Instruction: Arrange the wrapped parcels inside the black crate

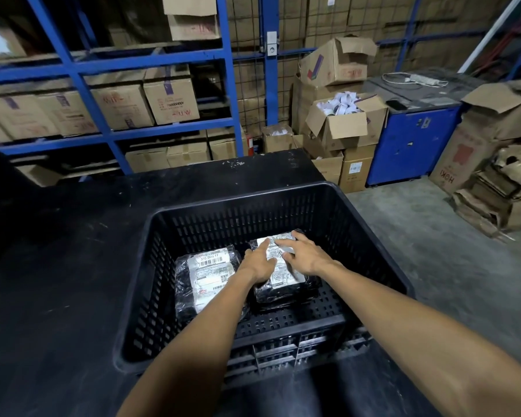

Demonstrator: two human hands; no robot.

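- Two wrapped parcels lie flat on the floor of the black crate (370, 236), labels up, side by side and close together; packed this way they leave the near strip of the floor free for more.
- The left parcel (208, 281) rests alone toward the crate's left wall, untouched.
- The right parcel (283, 281) sits toward the far right, and both hands press on its top.
- The left hand (257, 264) lies with fingers spread flat on the label, not closed around anything, likely steadying or nudging the parcel toward its neighbour.
- The right hand (303, 254) is likewise splayed and flat, pushing down rather than gripping, probably to seat the parcel square.
- The crate stands on a dark table (57, 266), so both arms reach down into it.
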